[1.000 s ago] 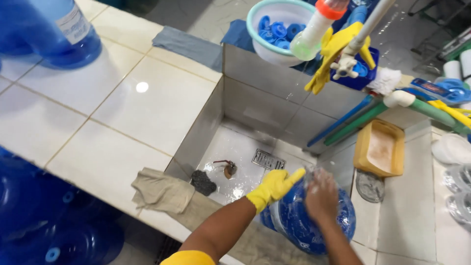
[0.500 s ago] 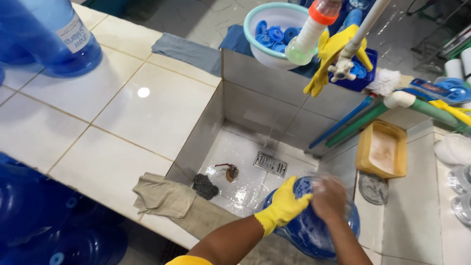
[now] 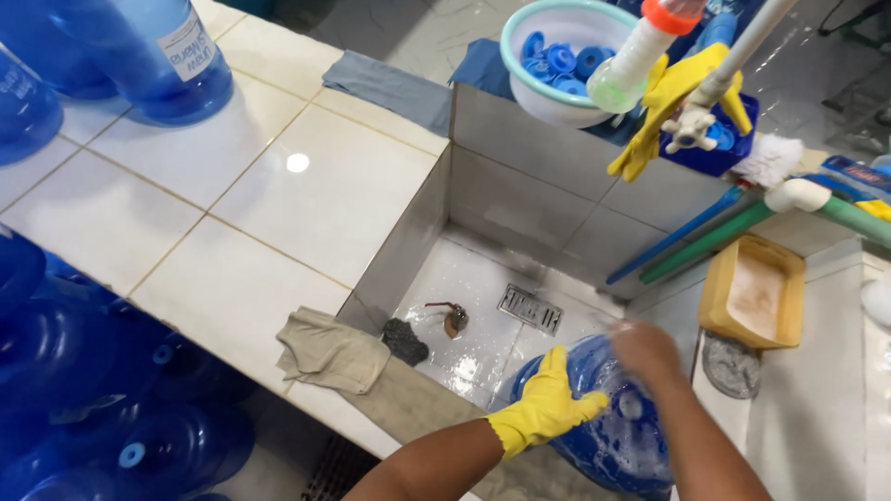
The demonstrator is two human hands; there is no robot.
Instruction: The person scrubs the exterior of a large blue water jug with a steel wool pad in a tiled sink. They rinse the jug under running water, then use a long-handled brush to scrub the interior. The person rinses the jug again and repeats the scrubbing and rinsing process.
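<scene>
head view: gloved left hand (image 3: 546, 408) flat on soapy blue jug (image 3: 608, 436); blurred right hand (image 3: 645, 353) unclear; white-labelled bottle (image 3: 153, 51) far left

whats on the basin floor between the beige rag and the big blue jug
Head view: a dark scrub pad and a small brown object lie between beige rag and blue jug.

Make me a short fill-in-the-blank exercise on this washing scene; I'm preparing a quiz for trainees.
1. The left hand wears a ____ rubber glove.
2. Both hands rest on a soapy blue ____ lying in the tiled basin.
3. The right hand is ____, without a glove.
4. The bowl above the basin holds blue ____.

Missing words: yellow; bottle; bare; caps
</scene>
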